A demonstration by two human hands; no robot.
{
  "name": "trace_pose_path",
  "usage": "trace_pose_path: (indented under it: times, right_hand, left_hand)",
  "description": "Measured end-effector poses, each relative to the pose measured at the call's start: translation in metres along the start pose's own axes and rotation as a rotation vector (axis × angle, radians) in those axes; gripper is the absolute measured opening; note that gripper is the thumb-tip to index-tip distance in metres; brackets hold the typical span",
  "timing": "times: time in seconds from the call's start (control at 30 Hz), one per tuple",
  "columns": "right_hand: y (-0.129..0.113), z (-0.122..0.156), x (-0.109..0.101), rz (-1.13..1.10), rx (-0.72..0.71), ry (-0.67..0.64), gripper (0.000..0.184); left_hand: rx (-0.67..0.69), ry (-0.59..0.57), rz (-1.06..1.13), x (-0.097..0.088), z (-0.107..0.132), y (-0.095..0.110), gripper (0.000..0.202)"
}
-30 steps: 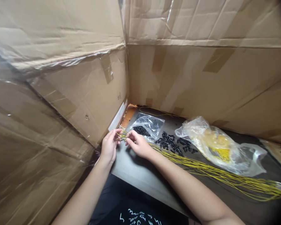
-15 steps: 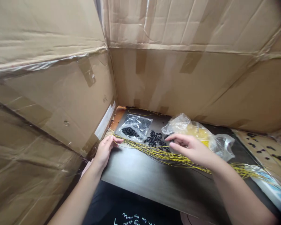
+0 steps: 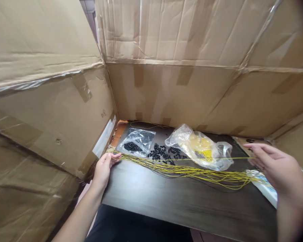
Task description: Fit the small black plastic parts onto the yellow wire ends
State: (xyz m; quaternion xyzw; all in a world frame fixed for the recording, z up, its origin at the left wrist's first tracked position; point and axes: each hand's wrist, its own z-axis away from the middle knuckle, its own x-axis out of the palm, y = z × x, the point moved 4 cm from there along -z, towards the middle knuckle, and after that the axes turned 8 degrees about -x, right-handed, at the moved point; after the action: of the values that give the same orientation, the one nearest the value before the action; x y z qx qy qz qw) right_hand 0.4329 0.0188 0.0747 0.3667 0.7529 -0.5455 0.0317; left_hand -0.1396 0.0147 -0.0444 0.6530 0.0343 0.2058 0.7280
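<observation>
A single yellow wire [image 3: 238, 158] runs nearly straight across the table between my two hands. At the table's left end, my left hand [image 3: 103, 169] pinches the wire's left part, close to the gathered end of a wire bundle [image 3: 181, 170]. Far to the right, my right hand [image 3: 280, 164] is closed on the same wire between thumb and fingers, raised above the bundle's loose end. Many yellow and dark wires make up the bundle, which lies lengthwise on the tabletop [image 3: 166, 198].
Behind the bundle sits a clear bag of small black parts [image 3: 136, 143]. Loose black parts [image 3: 158, 153] lie beside it. A crumpled clear bag with yellow contents [image 3: 202, 149] is further right. Cardboard walls [image 3: 166, 94] close in the back and left. A white-and-blue packet [image 3: 266, 188] lies at right.
My right hand has moved far to the right along the wire, which now stretches longer between my hands. My left hand stays at the bundle's left end. The head view has shifted right.
</observation>
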Motion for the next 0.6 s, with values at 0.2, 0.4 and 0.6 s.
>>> trace_pose_path:
  times: [0.2,0.4,0.6]
  right_hand:
    - [0.009,0.012,-0.023,-0.031,0.154,0.148,0.052]
    - [0.026,0.0,-0.048,0.445,0.104,0.09,0.031]
    - [0.052,-0.024,-0.068,0.668,0.033,-0.012,0.046]
  left_hand:
    - [0.02,0.026,-0.06,0.0,-0.002,-0.003,0.06]
    - [0.038,0.028,-0.069,-0.001,-0.004,-0.005,0.06]
    - [0.043,0.022,-0.078,-0.001,-0.005,-0.007,0.061]
